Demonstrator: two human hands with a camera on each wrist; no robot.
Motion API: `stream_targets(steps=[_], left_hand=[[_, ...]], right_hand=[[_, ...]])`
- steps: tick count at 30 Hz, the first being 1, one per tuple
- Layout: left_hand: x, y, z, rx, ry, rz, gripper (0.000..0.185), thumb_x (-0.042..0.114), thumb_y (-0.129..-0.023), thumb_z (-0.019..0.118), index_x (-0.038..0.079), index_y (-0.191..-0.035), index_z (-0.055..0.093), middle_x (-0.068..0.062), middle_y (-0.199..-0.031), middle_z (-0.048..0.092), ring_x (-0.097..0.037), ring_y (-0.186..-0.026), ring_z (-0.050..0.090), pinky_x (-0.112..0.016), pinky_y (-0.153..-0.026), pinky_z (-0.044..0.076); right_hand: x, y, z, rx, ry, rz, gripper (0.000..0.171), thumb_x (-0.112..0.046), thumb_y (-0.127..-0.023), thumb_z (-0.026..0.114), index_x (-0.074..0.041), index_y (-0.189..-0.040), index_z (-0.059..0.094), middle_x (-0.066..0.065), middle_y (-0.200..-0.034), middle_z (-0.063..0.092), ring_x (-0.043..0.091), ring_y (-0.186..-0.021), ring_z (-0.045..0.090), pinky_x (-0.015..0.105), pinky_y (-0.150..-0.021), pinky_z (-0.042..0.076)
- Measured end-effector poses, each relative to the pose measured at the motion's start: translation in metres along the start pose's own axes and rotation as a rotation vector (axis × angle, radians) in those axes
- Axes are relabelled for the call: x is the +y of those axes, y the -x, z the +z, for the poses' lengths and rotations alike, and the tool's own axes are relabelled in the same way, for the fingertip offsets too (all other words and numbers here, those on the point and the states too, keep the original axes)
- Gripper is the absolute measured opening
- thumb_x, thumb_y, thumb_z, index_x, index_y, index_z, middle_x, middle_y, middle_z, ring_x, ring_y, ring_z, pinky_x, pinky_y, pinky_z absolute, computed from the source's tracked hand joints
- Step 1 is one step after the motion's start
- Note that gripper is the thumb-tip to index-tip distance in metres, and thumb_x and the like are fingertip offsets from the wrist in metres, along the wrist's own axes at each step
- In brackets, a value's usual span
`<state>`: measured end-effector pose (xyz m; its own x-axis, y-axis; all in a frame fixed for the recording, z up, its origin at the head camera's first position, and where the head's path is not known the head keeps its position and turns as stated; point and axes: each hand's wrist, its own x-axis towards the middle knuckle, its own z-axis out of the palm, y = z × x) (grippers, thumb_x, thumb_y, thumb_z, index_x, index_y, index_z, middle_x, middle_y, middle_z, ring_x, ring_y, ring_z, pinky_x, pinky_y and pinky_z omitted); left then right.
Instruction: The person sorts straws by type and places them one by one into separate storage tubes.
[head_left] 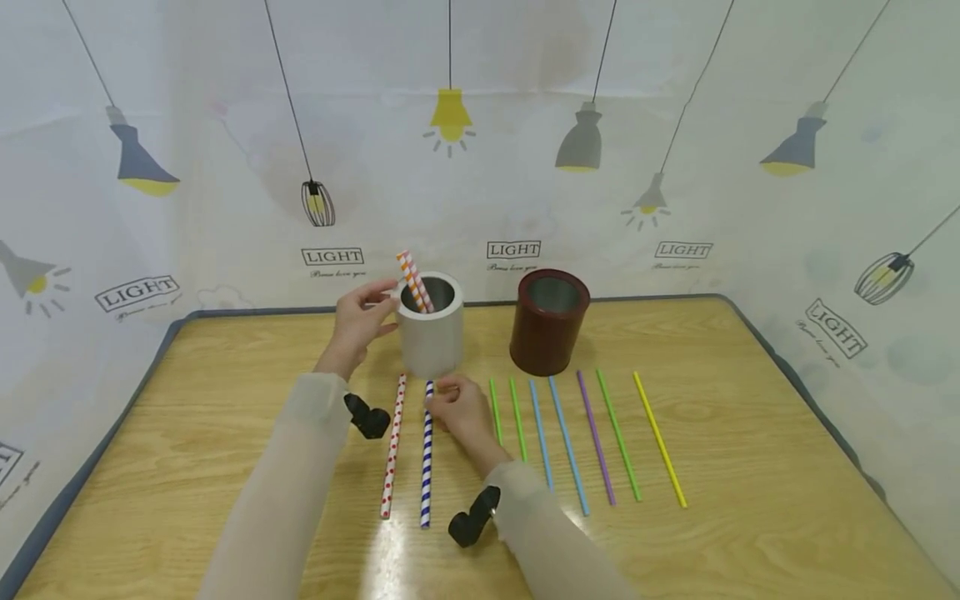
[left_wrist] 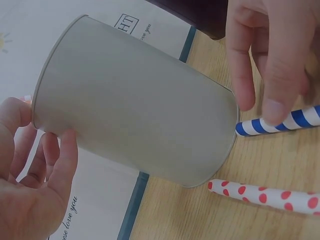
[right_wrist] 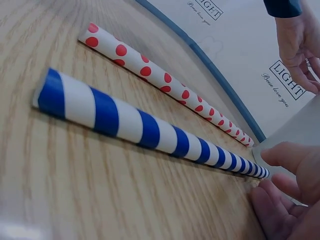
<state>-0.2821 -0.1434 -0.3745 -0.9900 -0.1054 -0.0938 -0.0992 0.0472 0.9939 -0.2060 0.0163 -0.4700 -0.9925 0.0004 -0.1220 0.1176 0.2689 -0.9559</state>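
Grey cup (head_left: pixel 430 327) steadied by left hand (head_left: pixel 360 321); right hand (head_left: pixel 461 408) fingertips pinching blue-striped straw (head_left: pixel 427 454); backdrop (head_left: pixel 513 248) reads "LIGHT"

A wooden table (head_left: pixel 750 467) with grey edging stands before a lamp-printed white backdrop (head_left: pixel 675 125).

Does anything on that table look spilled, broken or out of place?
Nothing stands out. The grey cup and the dark red cup stand upright, the plain straws lie in a neat row, and the patterned straws lie side by side, undamaged.
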Motion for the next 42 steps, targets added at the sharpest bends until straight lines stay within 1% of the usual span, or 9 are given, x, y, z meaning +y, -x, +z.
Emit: stream_targets(steps=[4,7,18,26,33,37,42], left_hand=[[-0.0006,0.0001,-0.0012,-0.009,0.001,-0.007,0.039,0.007,-0.088,0.058,0.007,-0.127,0.054,-0.007,-0.107,0.044,-0.017,-0.095,0.049,-0.028,-0.075,0.052],[-0.0005,0.0001,-0.0015,-0.011,0.000,-0.008,0.039,0.007,-0.088,0.058,0.007,-0.127,0.054,-0.007,-0.106,0.044,-0.016,-0.095,0.050,-0.028,-0.075,0.052],[0.0000,0.0010,-0.0020,-0.017,0.003,-0.016,0.039,0.008,-0.088,0.058,0.008,-0.127,0.054,-0.007,-0.108,0.044,-0.017,-0.097,0.049,-0.027,-0.074,0.052],[-0.0026,-0.0003,-0.0019,-0.018,0.007,0.017,0.039,0.006,-0.088,0.056,0.005,-0.127,0.054,-0.006,-0.102,0.044,-0.016,-0.091,0.052,-0.029,-0.074,0.052],[-0.0034,-0.0021,-0.0023,-0.020,0.002,0.021,0.040,0.007,-0.088,0.057,0.005,-0.128,0.053,-0.006,-0.103,0.044,-0.016,-0.091,0.051,-0.030,-0.076,0.052],[-0.0030,-0.0017,-0.0020,-0.016,0.001,0.015,0.040,0.007,-0.088,0.057,0.006,-0.127,0.054,-0.006,-0.103,0.044,-0.016,-0.091,0.051,-0.030,-0.075,0.052],[-0.0026,-0.0013,-0.0016,-0.016,0.012,0.009,0.040,0.006,-0.087,0.057,0.005,-0.127,0.054,-0.006,-0.102,0.044,-0.016,-0.091,0.051,-0.029,-0.075,0.052]], right_hand=[[-0.0012,0.0003,0.0033,0.023,0.144,0.023,0.030,-0.020,-0.073,0.076,-0.009,-0.098,0.063,0.000,-0.074,0.060,0.011,-0.058,0.053,0.024,-0.050,0.043],[-0.0031,0.0001,0.0059,0.035,0.224,0.032,0.030,-0.024,-0.072,0.078,-0.013,-0.096,0.064,-0.003,-0.074,0.058,0.011,-0.062,0.052,0.024,-0.053,0.041],[-0.0054,0.0006,0.0077,0.047,0.345,0.013,0.033,-0.027,-0.069,0.080,-0.015,-0.096,0.065,-0.005,-0.071,0.056,0.011,-0.063,0.050,0.024,-0.052,0.038],[-0.0067,0.0010,0.0028,0.037,0.316,-0.038,0.033,-0.020,-0.070,0.079,-0.008,-0.097,0.065,-0.003,-0.072,0.058,0.010,-0.063,0.051,0.024,-0.054,0.042],[-0.0059,-0.0010,0.0006,0.022,0.268,-0.054,0.033,-0.014,-0.069,0.079,-0.004,-0.096,0.065,-0.001,-0.070,0.057,0.010,-0.060,0.049,0.023,-0.052,0.041],[-0.0070,-0.0009,0.0003,0.015,0.239,-0.045,0.031,-0.008,-0.069,0.078,-0.003,-0.096,0.065,0.000,-0.069,0.057,0.011,-0.059,0.050,0.022,-0.051,0.042],[-0.0091,-0.0009,0.0004,0.005,0.192,-0.009,0.029,-0.001,-0.070,0.073,-0.001,-0.098,0.064,0.002,-0.071,0.059,0.011,-0.058,0.053,0.022,-0.048,0.045]])
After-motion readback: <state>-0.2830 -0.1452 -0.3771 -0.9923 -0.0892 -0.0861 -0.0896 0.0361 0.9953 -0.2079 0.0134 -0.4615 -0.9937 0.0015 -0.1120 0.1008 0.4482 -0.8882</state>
